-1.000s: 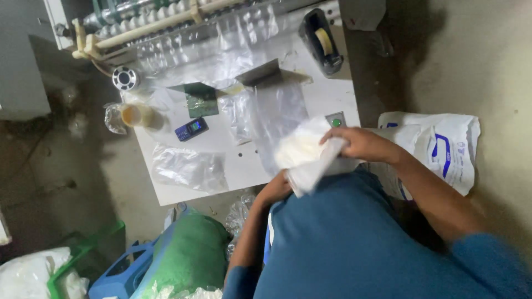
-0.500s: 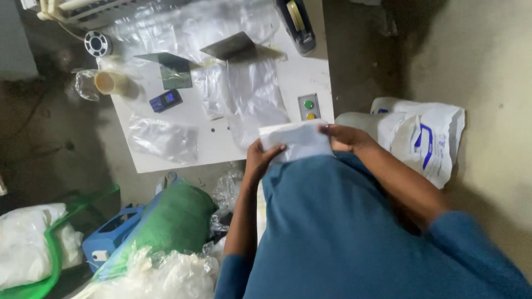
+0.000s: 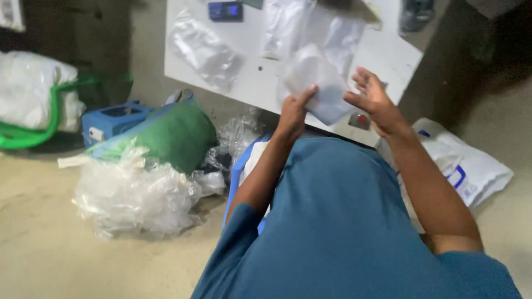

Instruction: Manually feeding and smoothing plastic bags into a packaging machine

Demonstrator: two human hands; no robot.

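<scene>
Plastic bag (image 3: 317,83), clear and limp, hangs above the near edge of the white table (image 3: 255,83), pinched at its lower left corner between the thumb and fingers of the left hand (image 3: 293,111). The right hand (image 3: 374,99) is just beside the bag's right edge with its fingers spread and loose; whether the fingertips actually touch the film cannot be told.

From the left, the room is a bare concrete floor (image 3: 44,238) with dim walls. A white sack with a green strap (image 3: 33,105) lies far left, then a blue box (image 3: 111,119) and a green bundle (image 3: 177,133) leaning against the table's underside. In front of these sits a heap of crumpled clear film (image 3: 133,194), well apart from the hands.

On the table, a flat clear bag (image 3: 205,50) lies near the left edge, a small dark device with a blue screen (image 3: 226,10) at the top edge, and more clear bags (image 3: 310,27) just behind the held one. A blue seat edge (image 3: 235,177) shows beside the left forearm. A small grey switch with a red button (image 3: 359,120) sits on the table's near edge under the right wrist. To the right on the floor lies a white printed sack (image 3: 465,166), partly hidden by the right arm. The person's blue shirt (image 3: 343,232) fills the foreground and hides the table's near side.
</scene>
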